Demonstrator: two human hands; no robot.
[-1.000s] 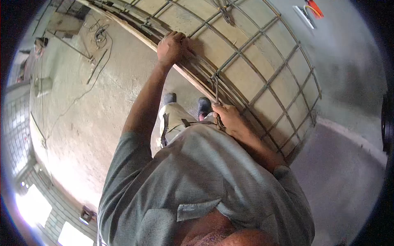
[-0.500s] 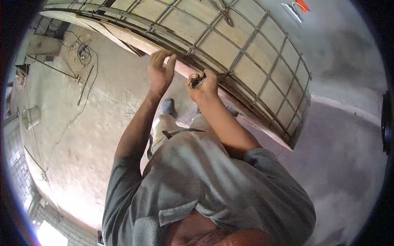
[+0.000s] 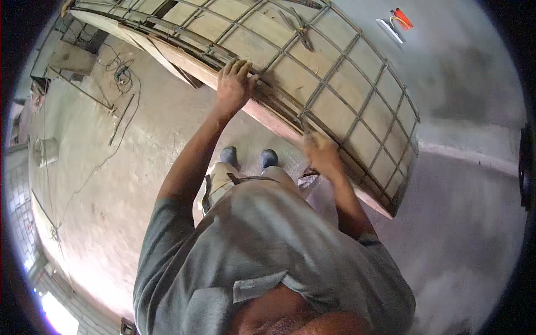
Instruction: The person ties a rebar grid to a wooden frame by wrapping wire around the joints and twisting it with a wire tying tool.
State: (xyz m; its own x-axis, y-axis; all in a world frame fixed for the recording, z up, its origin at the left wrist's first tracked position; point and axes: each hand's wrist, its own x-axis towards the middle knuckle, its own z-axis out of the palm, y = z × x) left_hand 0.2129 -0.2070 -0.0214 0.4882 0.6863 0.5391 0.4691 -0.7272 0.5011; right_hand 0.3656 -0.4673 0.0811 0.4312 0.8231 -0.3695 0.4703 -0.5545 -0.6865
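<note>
In front of me lies a rebar grid (image 3: 326, 84) over pale boards, with a wooden edge board (image 3: 273, 124) along its near side. My left hand (image 3: 234, 86) is at this edge, its fingers bent over the near bars; what is under them is hidden. Further right along the edge, my right hand (image 3: 322, 153) is closed, slightly blurred, around a dark slender tool (image 3: 304, 125). The tool's tip is at a bar crossing; its kind is unclear. A pair of pliers (image 3: 301, 34) lies on the grid beyond my hands.
A bucket (image 3: 46, 152) stands on the concrete floor at the left, near a loose cable (image 3: 121, 75) and a thin rod (image 3: 121, 120). My shoes (image 3: 269, 158) are just below the board. An orange electrical box (image 3: 402, 19) with wires is on the grey wall at the right.
My left hand has gone from raised, with fingers apart, to bent over the grid's edge. My right hand has moved right and down along the edge, turning its tool toward the bars.
</note>
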